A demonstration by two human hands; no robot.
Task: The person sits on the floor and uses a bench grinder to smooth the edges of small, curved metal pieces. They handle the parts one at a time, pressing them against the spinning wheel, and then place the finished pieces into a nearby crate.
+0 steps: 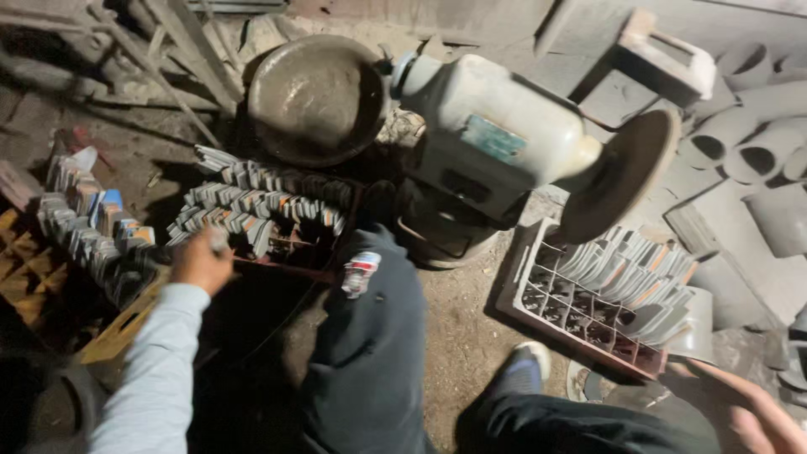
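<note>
Metal pieces (pixel 252 206) stood in rows in a crate (pixel 290 252) at 10 o'clock of the bench grinder (pixel 496 139). Left hand (pixel 200 261) was clamped on one piece; right hand (pixel 744 412), fingers apart, hung at 4 o'clock, empty.

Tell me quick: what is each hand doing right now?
Left hand: closed around a metal piece at the crate of stacked pieces.
Right hand: open, holding nothing.

dirt floor (pixel 458 336) | bench grinder (pixel 496 143) at centre | red crate (pixel 538 294) of curved metal pieces right | grey pipes (pixel 756 143) far right corner
</note>
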